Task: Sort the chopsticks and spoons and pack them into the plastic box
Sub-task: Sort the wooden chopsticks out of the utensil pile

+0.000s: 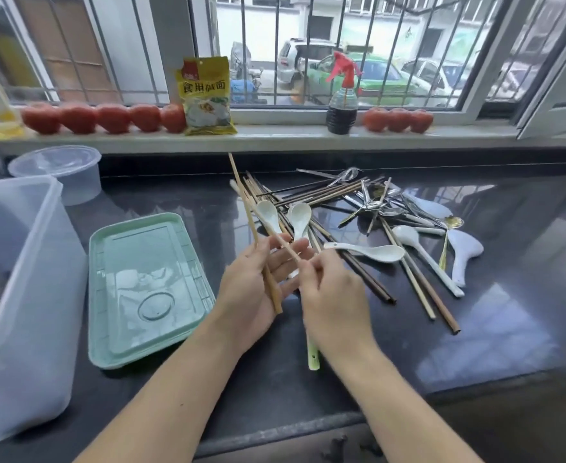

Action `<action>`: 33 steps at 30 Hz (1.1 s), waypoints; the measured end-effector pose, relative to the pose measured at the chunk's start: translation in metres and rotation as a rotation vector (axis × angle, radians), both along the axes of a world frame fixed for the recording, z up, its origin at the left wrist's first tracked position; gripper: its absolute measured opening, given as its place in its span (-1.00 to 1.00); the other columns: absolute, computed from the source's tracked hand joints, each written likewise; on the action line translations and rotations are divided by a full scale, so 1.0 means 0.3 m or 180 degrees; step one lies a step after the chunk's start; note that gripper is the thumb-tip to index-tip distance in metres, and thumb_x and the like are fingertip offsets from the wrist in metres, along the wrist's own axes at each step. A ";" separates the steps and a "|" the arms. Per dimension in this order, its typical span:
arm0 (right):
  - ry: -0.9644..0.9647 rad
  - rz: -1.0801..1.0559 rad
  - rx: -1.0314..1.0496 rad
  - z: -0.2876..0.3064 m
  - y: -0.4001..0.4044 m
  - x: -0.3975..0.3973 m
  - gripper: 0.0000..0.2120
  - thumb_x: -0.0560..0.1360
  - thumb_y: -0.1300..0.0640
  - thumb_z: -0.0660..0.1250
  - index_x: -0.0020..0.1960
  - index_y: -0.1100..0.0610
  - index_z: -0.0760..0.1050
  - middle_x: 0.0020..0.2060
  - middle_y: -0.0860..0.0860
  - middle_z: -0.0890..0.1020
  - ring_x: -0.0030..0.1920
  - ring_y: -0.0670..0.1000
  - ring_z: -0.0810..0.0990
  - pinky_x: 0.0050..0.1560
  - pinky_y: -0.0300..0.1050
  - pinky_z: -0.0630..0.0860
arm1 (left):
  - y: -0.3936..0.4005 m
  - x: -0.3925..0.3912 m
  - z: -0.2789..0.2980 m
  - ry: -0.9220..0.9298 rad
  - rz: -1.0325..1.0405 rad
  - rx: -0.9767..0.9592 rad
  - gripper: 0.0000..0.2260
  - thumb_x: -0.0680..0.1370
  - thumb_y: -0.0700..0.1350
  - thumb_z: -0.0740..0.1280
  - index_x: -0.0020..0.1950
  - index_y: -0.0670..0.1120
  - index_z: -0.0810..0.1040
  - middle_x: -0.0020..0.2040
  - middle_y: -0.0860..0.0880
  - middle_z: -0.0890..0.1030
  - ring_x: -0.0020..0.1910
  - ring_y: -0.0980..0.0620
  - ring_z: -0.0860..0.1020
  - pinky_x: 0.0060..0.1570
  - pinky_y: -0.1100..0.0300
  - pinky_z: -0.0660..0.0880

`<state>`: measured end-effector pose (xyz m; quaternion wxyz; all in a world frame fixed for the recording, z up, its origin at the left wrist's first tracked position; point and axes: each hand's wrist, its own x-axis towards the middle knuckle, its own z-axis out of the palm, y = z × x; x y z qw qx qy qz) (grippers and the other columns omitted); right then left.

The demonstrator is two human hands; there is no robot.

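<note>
A pile of chopsticks [325, 195], metal spoons [378, 203] and white ceramic spoons [375, 252] lies on the dark counter, middle to right. My left hand [251, 289] holds a light bamboo chopstick [245, 198] that points up and away. My right hand [331, 292] pinches the near end of a second bamboo chopstick [265, 218] that crosses my left palm. The clear plastic box [37, 262] stands at the far left. Its green lid [148, 289] lies flat beside it.
A round clear tub [57, 168] sits behind the box. On the windowsill stand tomatoes [108, 118], a yellow packet [206, 95] and a dark spray bottle [341, 105]. A pale green spoon handle [312, 357] pokes out under my right wrist. The counter's front edge runs below my forearms.
</note>
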<state>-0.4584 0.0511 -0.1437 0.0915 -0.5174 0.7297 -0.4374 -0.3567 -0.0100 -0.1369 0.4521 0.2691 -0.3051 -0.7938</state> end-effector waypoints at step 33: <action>-0.0813 -0.0023 -0.0345 0.203 -0.098 -0.148 -0.88 0.65 0.02 0.27 0.01 0.03 0.52 -0.22 -0.04 0.64 -0.33 -0.09 0.54 -0.28 -0.21 0.42 | -0.051 0.087 -0.022 -0.0042 -0.0676 -0.0424 -0.79 0.72 -0.05 0.15 0.02 -0.10 0.51 -0.39 0.03 0.24 -0.54 0.15 0.18 -0.59 0.30 0.17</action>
